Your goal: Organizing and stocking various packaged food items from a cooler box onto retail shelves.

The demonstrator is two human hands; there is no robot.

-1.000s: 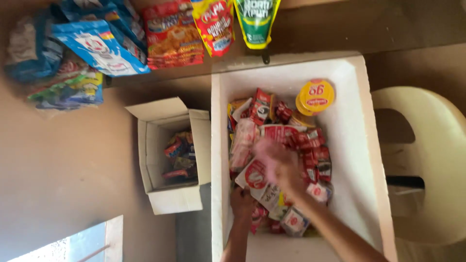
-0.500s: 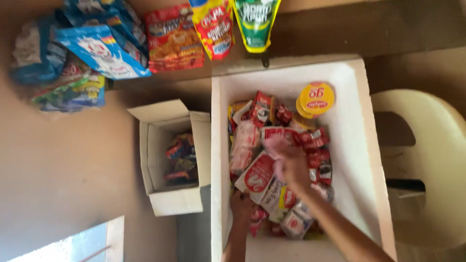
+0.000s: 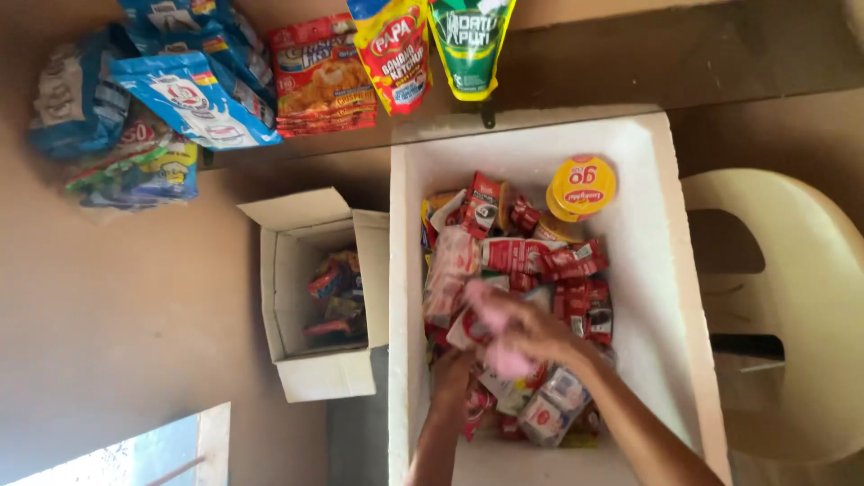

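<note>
— Where are the hands?

— Both are down in the white foam box [image 3: 670, 270], among the heap of red and white sachets [image 3: 531, 261]. The right hand [image 3: 517, 324] lies across the middle of the heap, blurred, its grip closed on a soft pink wad [image 3: 506, 360] pressed against the packets. The left hand [image 3: 453, 371] comes up beside it from below, fingers buried in the sachets; whether its grip is closed I cannot tell.

— What else is in that box?

— A round yellow lid with a red label [image 3: 581, 187] leans near the far right corner, just beyond the heap.

— And around it?

— To the left, touching the foam box, stands a small open cardboard box [image 3: 297, 378] with a few dark, colourful packets at its bottom. Along the far edge hang or lie a red snack pack [image 3: 324, 76], a yellow and red sauce pouch [image 3: 393, 49] and a green pouch [image 3: 471, 40]. Blue and white bags [image 3: 193, 94] are piled at the far left. A cream plastic chair [image 3: 792, 315] sits at the right.
</note>
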